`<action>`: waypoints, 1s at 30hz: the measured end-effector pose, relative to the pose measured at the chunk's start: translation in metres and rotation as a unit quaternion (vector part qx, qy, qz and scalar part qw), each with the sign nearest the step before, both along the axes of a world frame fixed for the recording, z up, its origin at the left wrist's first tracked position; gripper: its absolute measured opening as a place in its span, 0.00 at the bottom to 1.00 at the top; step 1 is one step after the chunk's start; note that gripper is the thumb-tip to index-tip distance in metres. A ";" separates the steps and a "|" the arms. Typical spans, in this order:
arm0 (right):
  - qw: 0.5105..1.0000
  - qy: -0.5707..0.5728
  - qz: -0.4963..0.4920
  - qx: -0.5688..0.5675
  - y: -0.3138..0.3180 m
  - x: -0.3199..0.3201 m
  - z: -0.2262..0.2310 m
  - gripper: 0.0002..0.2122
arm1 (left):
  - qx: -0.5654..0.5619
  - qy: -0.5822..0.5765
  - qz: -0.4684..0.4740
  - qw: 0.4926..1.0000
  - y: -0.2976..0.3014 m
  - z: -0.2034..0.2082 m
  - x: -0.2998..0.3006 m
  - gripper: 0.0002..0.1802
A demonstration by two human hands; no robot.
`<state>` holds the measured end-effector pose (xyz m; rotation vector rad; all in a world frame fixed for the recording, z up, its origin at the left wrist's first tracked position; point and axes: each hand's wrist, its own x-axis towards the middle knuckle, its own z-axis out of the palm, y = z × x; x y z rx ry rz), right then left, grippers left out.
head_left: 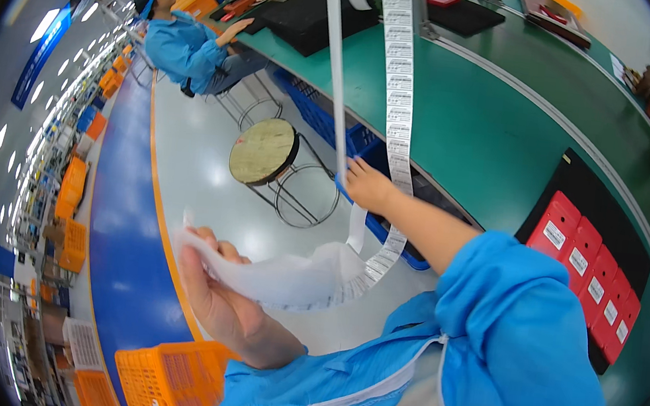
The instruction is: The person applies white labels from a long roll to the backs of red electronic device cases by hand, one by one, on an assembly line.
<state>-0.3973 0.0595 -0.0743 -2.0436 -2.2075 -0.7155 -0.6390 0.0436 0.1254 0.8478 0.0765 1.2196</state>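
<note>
My left hand (225, 292) is closed on the white end of a long label strip (400, 75), its fingers and thumb pressed on the blurred, curled part. From there the strip sags in a loop, then climbs past my right arm to the top of the picture, showing rows of small printed labels. Higher up and further right, my right hand (369, 187) pinches a narrow white strip (339, 60) that also runs to the top edge. Below my fingers a short piece of white strip hangs into the loop.
A green workbench (485, 133) spans the right side. Several red boxes (590, 269) with white labels lie on a black mat (584, 180). Near the bench stand a round stool (265, 150), blue crates (311, 109) and a seated co-worker (186, 47). An orange crate (173, 378) sits at lower left.
</note>
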 end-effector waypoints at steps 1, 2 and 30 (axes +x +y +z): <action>0.979 0.002 -0.166 -0.120 -0.001 -0.008 -0.032 0.12 | 0.017 -0.022 -0.021 0.999 -0.002 0.004 -0.001 0.13; 0.857 0.293 -0.373 -0.203 -0.003 0.051 -0.151 0.12 | 0.025 -0.023 -0.081 0.996 -0.014 0.018 0.020 0.13; 0.766 0.576 -0.146 0.245 -0.270 -0.049 0.170 0.08 | 0.281 0.320 -0.268 0.864 -0.073 -0.043 0.134 0.10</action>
